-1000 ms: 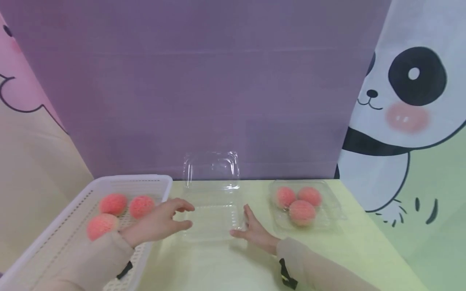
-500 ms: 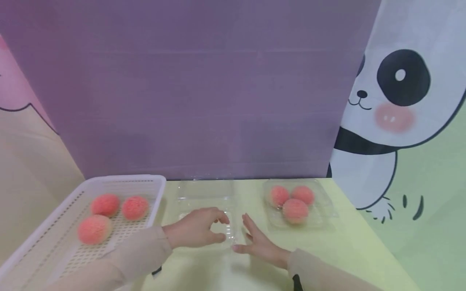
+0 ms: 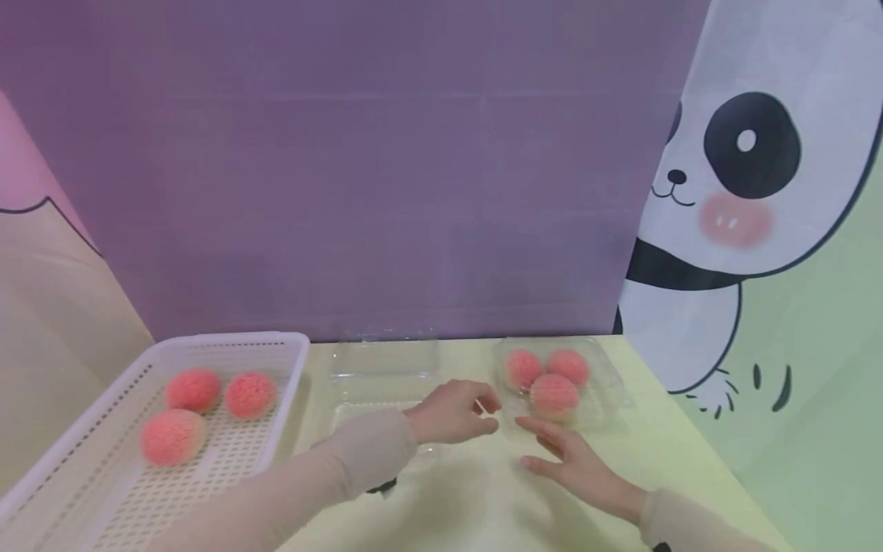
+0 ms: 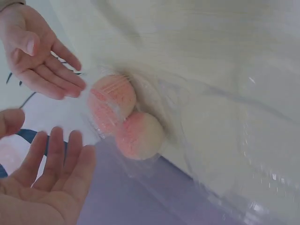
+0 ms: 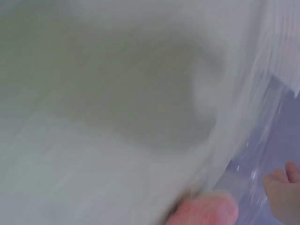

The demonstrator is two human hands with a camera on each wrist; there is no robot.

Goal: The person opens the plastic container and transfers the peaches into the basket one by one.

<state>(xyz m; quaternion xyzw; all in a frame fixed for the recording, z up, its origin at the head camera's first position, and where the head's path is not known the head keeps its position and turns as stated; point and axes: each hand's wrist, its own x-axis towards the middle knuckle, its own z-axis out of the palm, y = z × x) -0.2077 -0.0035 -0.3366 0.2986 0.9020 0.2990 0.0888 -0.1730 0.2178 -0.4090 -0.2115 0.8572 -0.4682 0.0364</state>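
Note:
My left hand (image 3: 451,412) hovers right of centre, fingers loosely bent, holding nothing. My right hand (image 3: 579,468), also holding nothing, is just in front of the right-hand clear plastic box (image 3: 610,395). Clear plastic covers three pink-and-cream, bun-like balls in that box; the front one (image 3: 554,395) lies nearest both hands. To the left stands another clear box, its lid (image 3: 386,358) raised at the back and its base partly behind my left arm. Seen from the left wrist, both palms are spread with a gap to the covered balls (image 4: 140,136).
A white perforated basket (image 3: 293,376) sits at the left with three similar pink balls (image 3: 174,437) in it. A purple backdrop (image 3: 386,169) rises behind the pale yellow table (image 3: 476,498). The right wrist view is mostly blurred.
My left hand has moved right from beside the basket, across the raised-lid box. My right hand has shifted right towards the filled box. The raised lid leans lower than a second ago.

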